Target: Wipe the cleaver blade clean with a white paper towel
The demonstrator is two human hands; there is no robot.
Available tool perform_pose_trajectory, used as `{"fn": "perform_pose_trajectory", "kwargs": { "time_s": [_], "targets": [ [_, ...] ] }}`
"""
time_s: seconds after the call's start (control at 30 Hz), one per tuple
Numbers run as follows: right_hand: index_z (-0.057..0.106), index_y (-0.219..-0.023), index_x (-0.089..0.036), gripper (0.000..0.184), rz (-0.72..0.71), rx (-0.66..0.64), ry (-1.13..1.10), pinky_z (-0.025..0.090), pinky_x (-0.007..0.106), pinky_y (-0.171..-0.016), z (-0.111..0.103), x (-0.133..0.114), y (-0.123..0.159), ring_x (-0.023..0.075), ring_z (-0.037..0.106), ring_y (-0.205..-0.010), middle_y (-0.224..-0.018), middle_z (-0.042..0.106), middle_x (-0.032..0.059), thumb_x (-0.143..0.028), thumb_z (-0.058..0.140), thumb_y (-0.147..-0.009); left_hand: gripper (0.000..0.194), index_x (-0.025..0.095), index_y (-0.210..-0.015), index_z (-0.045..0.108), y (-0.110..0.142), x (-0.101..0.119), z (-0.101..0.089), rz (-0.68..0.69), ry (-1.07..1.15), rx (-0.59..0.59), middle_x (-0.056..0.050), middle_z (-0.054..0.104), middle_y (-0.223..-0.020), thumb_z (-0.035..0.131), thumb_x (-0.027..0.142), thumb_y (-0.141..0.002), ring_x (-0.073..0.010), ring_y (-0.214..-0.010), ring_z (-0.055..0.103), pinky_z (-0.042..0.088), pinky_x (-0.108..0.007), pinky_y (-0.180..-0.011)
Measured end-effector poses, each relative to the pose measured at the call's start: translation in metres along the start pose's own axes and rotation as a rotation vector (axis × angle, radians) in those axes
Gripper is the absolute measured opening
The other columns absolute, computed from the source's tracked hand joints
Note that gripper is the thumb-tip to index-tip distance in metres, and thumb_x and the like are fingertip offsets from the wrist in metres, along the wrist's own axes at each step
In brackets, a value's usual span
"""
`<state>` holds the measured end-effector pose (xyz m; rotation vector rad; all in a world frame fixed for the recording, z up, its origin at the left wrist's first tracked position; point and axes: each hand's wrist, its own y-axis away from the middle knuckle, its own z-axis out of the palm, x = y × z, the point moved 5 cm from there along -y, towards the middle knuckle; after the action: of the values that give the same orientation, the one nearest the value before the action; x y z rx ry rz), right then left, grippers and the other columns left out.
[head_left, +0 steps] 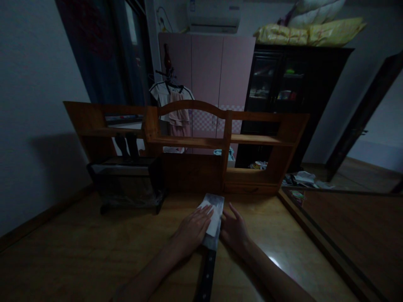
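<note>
A cleaver (208,268) lies on the wooden tabletop, its black riveted handle toward me and its wide grey blade pointing away. Over the blade is a folded white tissue (214,222). My left hand (195,226) presses the tissue onto the blade from the left, fingers together on top of it. On the other side, my right hand (234,228) is beside the blade's right edge with fingers apart. Its fingertips come close to the metal; whether they touch it is hard to tell in the dim light.
A knife block (126,184) with black-handled knives stands at the left. Behind it, a wooden shelf rack (193,142) runs along the table's back. A raised wooden edge (315,235) borders the right side. Farther off are a pink wardrobe (206,71) and a dark cabinet (299,84).
</note>
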<state>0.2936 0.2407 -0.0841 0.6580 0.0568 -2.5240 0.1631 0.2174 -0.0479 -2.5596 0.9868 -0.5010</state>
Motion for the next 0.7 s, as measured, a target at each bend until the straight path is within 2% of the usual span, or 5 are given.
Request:
{"fn": "perform_pose_trajectory", "kwargs": {
  "time_s": [0.2,0.33,0.5,0.6,0.7],
  "targets": [
    [0.06,-0.105,-0.019,0.033,0.007,-0.024,0.018,0.048,0.032,-0.07,0.004,0.0,0.003,0.0197,0.063,-0.076,-0.087,0.068,0.0039,-0.046,0.048,-0.091,0.041,0.014,-0.137,0.043,0.002,-0.024,0.01,-0.119,-0.074,0.082,-0.008,0.04,-0.143,0.029,0.023,-0.099,-0.017,-0.135,0.031,0.029,-0.039,-0.113],
    [0.06,-0.107,-0.018,0.034,-0.002,-0.04,0.032,0.048,0.032,-0.072,0.006,0.0,0.003,0.0194,0.063,-0.076,-0.092,0.068,0.0054,-0.046,0.048,-0.091,0.041,0.012,-0.138,0.041,0.002,-0.023,-0.002,-0.122,-0.05,0.133,-0.008,0.038,-0.144,0.03,0.023,-0.1,-0.0187,-0.137,0.027,0.026,-0.043,-0.114],
    [0.061,-0.104,-0.015,0.034,-0.021,0.025,0.01,0.048,0.036,-0.077,0.003,-0.001,0.002,0.0227,0.064,-0.08,-0.087,0.069,0.0085,-0.043,0.048,-0.09,0.042,0.024,-0.142,0.035,0.001,0.014,-0.012,0.157,0.121,-0.061,0.0,0.033,-0.147,0.029,0.024,-0.101,-0.0137,-0.137,0.026,0.025,-0.037,-0.115],
    [0.061,-0.102,-0.013,0.034,-0.023,0.061,0.004,0.048,0.04,-0.079,0.002,0.0,0.002,0.026,0.064,-0.085,-0.087,0.069,0.0106,-0.042,0.048,-0.09,0.041,0.026,-0.142,0.035,0.0,0.023,-0.011,0.167,0.157,-0.139,0.002,0.033,-0.146,0.027,0.026,-0.102,-0.0125,-0.136,0.028,0.025,-0.036,-0.115],
    [0.061,-0.103,-0.013,0.035,-0.028,0.027,-0.009,0.048,0.039,-0.079,0.003,0.0,0.001,0.026,0.064,-0.087,-0.092,0.068,0.0105,-0.042,0.048,-0.09,0.041,0.026,-0.141,0.036,-0.001,0.02,-0.011,0.123,0.152,-0.118,0.003,0.032,-0.147,0.025,0.026,-0.102,-0.013,-0.137,0.027,0.023,-0.037,-0.115]
  ]
}}
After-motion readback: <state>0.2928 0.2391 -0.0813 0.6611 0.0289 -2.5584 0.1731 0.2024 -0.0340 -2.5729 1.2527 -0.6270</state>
